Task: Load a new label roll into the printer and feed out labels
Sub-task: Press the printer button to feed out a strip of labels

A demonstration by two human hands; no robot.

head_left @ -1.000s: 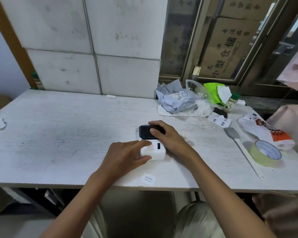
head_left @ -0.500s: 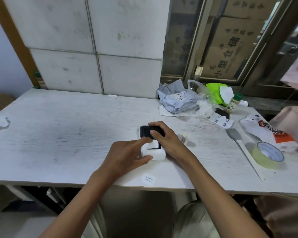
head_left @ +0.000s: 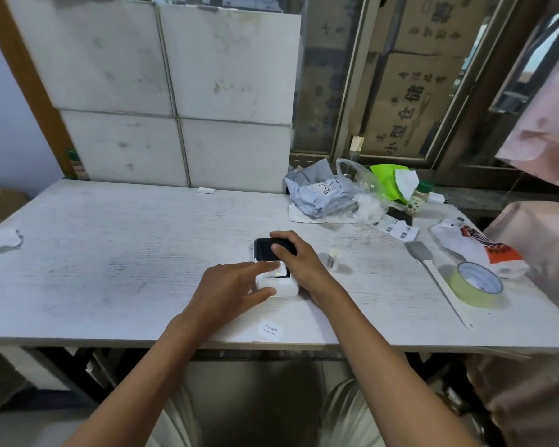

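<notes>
A small white label printer [head_left: 281, 285] sits on the white table [head_left: 126, 259] near the front edge. Its dark lid [head_left: 263, 248] stands open at the back. My right hand [head_left: 296, 261] grips the printer from the right, fingers over the lid. My left hand [head_left: 231, 290] rests against the printer's left side, index finger stretched onto its top where a small green light glows. A small white label roll [head_left: 333, 259] stands just right of the printer. One printed label [head_left: 269, 329] lies flat near the table's front edge.
A green tape roll [head_left: 476, 285] and a long white-handled scraper [head_left: 439, 279] lie to the right. A grey mailer bag [head_left: 320, 196], plastic wrap, a green-capped bottle [head_left: 418, 198] and label strips [head_left: 396, 229] crowd the back right. Crumpled paper [head_left: 0, 238] sits at the left edge.
My left index finger has slid further onto the printer's top, and a green light now shows there. My right hand stays on the lid and body. The camera view shifted slightly.
</notes>
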